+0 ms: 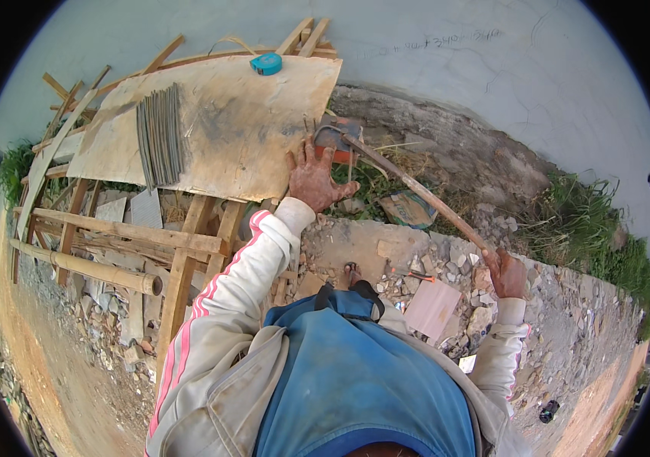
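Right hand (509, 274) is gripping one bar (420, 190), left hand (313, 179) is splaying wide; one tape measure (267, 64), one rod bundle (159, 135) are sitting on one scuffed board (237, 148), outdoors near a wall (431, 65).

Right grip (506, 274) holds a long bar (424, 192); left grip (314, 181) spreads beside a board (241, 141)

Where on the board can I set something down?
Bare: the board between the grey rods and left hand, below the tape measure; also its left end, beyond the rods. Crowded: its right edge, by that hand, orange-sided block and long bar.
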### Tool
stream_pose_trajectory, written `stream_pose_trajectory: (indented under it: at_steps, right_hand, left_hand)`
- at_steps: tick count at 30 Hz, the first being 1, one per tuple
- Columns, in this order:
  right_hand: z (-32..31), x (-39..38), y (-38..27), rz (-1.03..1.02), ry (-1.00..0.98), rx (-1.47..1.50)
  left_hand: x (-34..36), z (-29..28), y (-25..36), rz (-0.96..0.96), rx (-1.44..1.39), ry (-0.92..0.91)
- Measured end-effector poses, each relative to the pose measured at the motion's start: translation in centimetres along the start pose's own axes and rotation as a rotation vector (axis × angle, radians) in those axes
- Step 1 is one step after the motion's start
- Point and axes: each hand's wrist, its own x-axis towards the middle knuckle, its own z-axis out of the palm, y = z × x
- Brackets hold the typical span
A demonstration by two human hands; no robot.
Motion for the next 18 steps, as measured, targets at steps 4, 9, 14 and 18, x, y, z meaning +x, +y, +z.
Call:
stream_pose_trajectory:
  at_steps: [4, 9, 14, 18]
  right_hand:
    - [0.5, 0.3, 0.4, -0.015, 0.056, -0.053]
    - [0.3, -0.9, -0.7, 0.022, 0.040, -0.093]
    - [-0.2, -2.1, -2.4, 0.156, -0.018, -0.151]
    - [-0.6, -4.8, -5.4, 0.292, -0.041, -0.150]
  left_hand:
    - [0.1, -0.3, 0.2, -0.002, -0.005, -0.016]
    - [0.3, 0.0, -0.1, 0.009, -0.016, -0.014]
    - [0.2, 0.2, -0.4, 0.042, -0.009, 0.026]
    - [0.1, -0.1, -1.1, 0.078, -0.021, 0.040]
